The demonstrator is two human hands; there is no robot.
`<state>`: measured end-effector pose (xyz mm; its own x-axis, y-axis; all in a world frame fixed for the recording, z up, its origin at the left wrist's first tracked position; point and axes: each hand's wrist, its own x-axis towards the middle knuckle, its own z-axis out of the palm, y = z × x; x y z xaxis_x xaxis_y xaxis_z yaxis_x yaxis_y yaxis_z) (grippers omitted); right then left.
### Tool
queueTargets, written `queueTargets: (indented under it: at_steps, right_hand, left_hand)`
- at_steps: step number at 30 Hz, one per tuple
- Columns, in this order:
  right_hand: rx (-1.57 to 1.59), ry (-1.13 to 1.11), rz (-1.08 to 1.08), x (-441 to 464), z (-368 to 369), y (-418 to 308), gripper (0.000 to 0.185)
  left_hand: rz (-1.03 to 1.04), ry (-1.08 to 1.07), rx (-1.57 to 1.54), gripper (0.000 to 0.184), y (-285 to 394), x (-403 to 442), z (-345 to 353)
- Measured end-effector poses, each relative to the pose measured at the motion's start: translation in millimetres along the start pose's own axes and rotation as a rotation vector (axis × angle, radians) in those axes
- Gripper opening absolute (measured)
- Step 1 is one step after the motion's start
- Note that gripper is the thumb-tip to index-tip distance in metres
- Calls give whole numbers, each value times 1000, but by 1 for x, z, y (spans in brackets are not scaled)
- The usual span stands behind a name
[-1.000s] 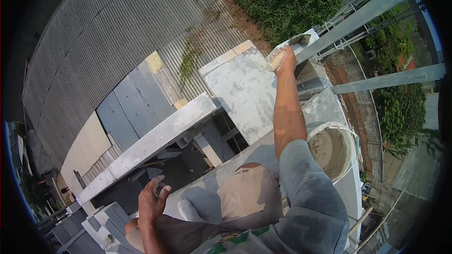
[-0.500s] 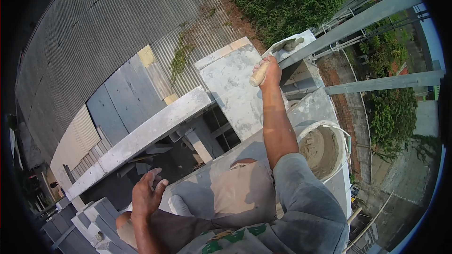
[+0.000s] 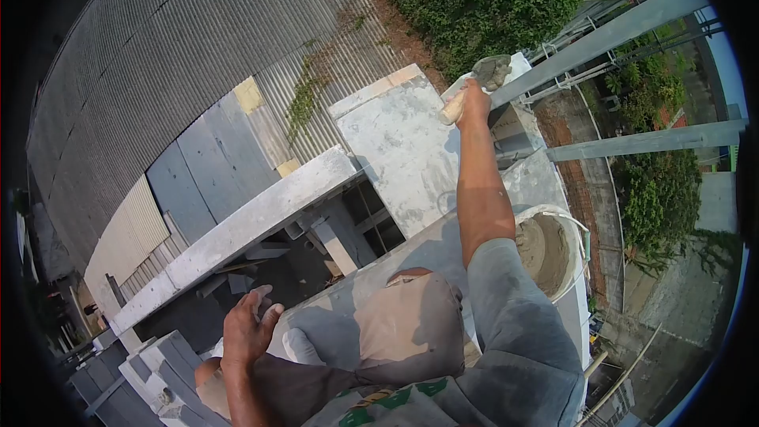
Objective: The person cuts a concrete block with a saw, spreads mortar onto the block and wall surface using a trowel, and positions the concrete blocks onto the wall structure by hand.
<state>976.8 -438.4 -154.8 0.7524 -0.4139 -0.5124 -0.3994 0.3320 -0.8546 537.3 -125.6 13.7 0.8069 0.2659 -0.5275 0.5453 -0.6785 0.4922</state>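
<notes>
My right hand (image 3: 474,103) is stretched far forward, its fingers wrapped round the pale handle of a trowel (image 3: 493,73). Grey mortar lies on the trowel's blade, over the far end of a white block wall beside a grey metal post. My left hand (image 3: 248,326) hangs over my left knee with its fingers apart and slightly bent, holding nothing. Close to my right arm stands a white bucket (image 3: 579,257) with wet mortar (image 3: 541,249) inside.
I sit astride a narrow wall top (image 3: 348,304). A deep opening (image 3: 277,277) drops away at my left, bounded by a concrete beam (image 3: 253,221). Corrugated roofing (image 3: 198,39) spreads beyond. Metal posts (image 3: 648,141) cross at right, above a long drop.
My right hand has moved right and slightly forward with the trowel, whose mortar-covered blade now shows more fully. The left hand has barely moved.
</notes>
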Motion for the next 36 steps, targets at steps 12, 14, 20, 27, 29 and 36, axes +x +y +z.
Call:
queueTargets:
  at_steps: [12,14,20,27,29,36]
  right_hand:
    - [397,-89,49,27,11,-10,21]
    - [407,-133,79,28,6,-7,21]
    - [248,-178,109,-6,1,18,25]
    - [-73,-145,28,-57,-5,25,26]
    - [-243,-81,-104,-36,-5,30,38]
    - [-259,137,-133,23,35,-33,41]
  left_hand:
    - [-42,-9,-7,41,-1,4,4]
    - [-37,-17,2,41,-1,6,4]
    - [-8,-30,17,41,0,12,4]
    - [10,-48,14,41,6,14,6]
    - [30,-39,22,41,7,16,6]
    - [33,-25,6,41,6,9,4]
